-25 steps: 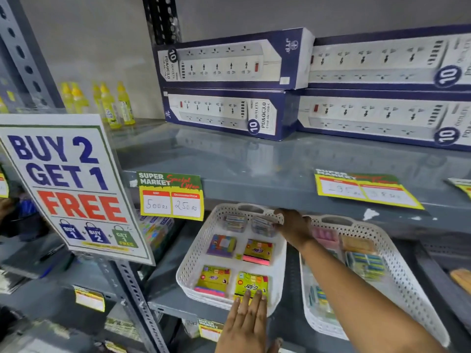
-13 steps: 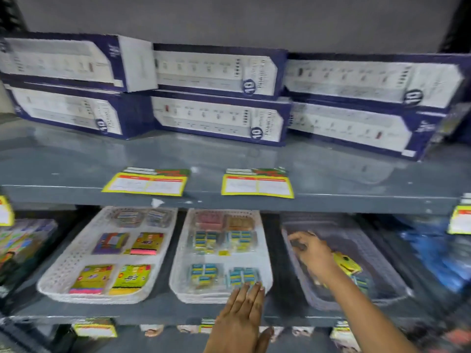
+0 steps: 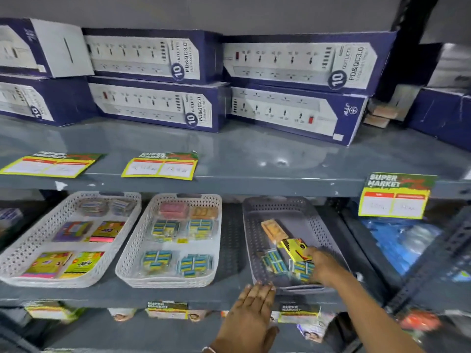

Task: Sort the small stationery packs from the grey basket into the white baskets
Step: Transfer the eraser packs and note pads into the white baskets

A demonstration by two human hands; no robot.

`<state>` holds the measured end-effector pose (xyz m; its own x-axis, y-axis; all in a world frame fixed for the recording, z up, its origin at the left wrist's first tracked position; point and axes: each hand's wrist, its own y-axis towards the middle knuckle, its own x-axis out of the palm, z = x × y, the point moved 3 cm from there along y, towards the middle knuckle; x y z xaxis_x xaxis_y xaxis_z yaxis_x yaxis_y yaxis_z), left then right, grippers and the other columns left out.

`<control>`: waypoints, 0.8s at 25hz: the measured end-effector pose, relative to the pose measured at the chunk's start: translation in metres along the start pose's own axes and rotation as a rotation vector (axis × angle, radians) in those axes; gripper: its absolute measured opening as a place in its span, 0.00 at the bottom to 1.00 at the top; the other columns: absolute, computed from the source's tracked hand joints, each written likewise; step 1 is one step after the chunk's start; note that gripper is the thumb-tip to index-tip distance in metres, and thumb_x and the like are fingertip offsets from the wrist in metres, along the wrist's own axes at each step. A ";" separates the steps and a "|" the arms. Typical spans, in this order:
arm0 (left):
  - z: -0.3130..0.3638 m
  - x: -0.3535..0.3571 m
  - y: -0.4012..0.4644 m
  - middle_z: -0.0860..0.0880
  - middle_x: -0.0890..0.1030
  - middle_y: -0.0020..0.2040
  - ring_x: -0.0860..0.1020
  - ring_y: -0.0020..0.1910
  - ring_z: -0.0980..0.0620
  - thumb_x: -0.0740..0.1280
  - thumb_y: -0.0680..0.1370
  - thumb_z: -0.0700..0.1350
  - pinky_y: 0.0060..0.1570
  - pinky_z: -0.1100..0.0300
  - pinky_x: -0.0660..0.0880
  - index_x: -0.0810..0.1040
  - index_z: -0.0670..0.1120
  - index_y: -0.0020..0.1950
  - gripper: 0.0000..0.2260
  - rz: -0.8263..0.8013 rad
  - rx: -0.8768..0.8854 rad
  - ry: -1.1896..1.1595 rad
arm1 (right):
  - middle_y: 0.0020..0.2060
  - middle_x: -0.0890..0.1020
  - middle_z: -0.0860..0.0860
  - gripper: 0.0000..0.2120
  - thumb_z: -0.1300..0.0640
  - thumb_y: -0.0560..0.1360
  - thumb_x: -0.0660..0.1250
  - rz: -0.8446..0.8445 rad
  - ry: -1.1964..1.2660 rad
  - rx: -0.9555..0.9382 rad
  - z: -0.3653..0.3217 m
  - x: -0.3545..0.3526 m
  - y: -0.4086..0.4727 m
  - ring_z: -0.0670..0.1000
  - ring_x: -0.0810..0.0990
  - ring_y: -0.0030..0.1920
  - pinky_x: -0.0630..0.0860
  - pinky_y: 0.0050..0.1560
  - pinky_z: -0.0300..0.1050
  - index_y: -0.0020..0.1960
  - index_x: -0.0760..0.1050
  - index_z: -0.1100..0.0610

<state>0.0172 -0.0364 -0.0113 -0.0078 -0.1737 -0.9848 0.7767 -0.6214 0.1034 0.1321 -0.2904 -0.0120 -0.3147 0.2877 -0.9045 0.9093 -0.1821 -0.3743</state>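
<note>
The grey basket (image 3: 293,207) stands on the lower shelf at the right. It holds an orange pack (image 3: 274,229), a tilted yellow pack (image 3: 295,247) and blue-and-yellow packs (image 3: 274,261). My right hand (image 3: 325,267) is inside this basket, its fingers closed on the lower end of the yellow pack. My left hand (image 3: 254,304) lies flat on the shelf's front edge below the grey basket and holds nothing. The left white basket (image 3: 15,256) holds purple and yellow packs. The middle white basket (image 3: 132,250) holds pink, orange and blue-and-yellow packs.
Navy power-strip boxes (image 3: 153,80) are stacked on the upper shelf (image 3: 254,159). Yellow price tags (image 3: 160,168) lie along its front edge, and another tag (image 3: 395,197) hangs at the right. Blue goods (image 3: 402,240) lie right of the grey basket. A dark upright post (image 3: 407,19) stands at the right.
The view swung right from the left white basket to the grey one. My right hand left the white basket, reached into the grey basket and moved to its front. My left hand stayed on the shelf edge.
</note>
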 end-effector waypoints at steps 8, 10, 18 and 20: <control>0.002 0.001 -0.003 0.50 0.77 0.66 0.76 0.64 0.51 0.57 0.71 0.63 0.65 0.55 0.61 0.78 0.45 0.66 0.32 -0.003 -0.004 -0.002 | 0.49 0.77 0.50 0.32 0.55 0.60 0.78 -0.088 0.002 -0.007 -0.025 -0.026 -0.029 0.49 0.79 0.46 0.75 0.43 0.40 0.60 0.69 0.50; -0.001 -0.001 -0.006 0.49 0.77 0.67 0.76 0.65 0.50 0.57 0.72 0.63 0.66 0.55 0.61 0.77 0.45 0.67 0.32 0.014 0.000 0.017 | 0.44 0.81 0.50 0.28 0.54 0.56 0.78 -0.094 -0.012 0.005 -0.021 -0.038 -0.029 0.47 0.82 0.41 0.78 0.37 0.38 0.53 0.75 0.54; -0.059 -0.032 -0.040 0.50 0.73 0.71 0.72 0.68 0.51 0.56 0.76 0.64 0.63 0.54 0.72 0.74 0.45 0.70 0.31 0.109 -0.059 0.020 | 0.51 0.83 0.55 0.36 0.47 0.45 0.77 -0.183 0.011 0.063 -0.035 -0.064 -0.039 0.52 0.83 0.50 0.80 0.44 0.45 0.49 0.73 0.60; -0.078 -0.040 -0.053 0.50 0.73 0.70 0.72 0.68 0.51 0.52 0.79 0.63 0.63 0.56 0.72 0.74 0.46 0.70 0.29 0.154 -0.104 0.016 | 0.48 0.83 0.57 0.41 0.39 0.38 0.80 -0.167 0.054 0.051 -0.042 -0.078 -0.047 0.52 0.82 0.48 0.78 0.42 0.44 0.43 0.78 0.62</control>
<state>0.0255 0.0633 0.0114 0.1255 -0.2481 -0.9606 0.8286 -0.5062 0.2391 0.1253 -0.2644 0.0848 -0.4440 0.3674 -0.8172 0.8303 -0.1743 -0.5294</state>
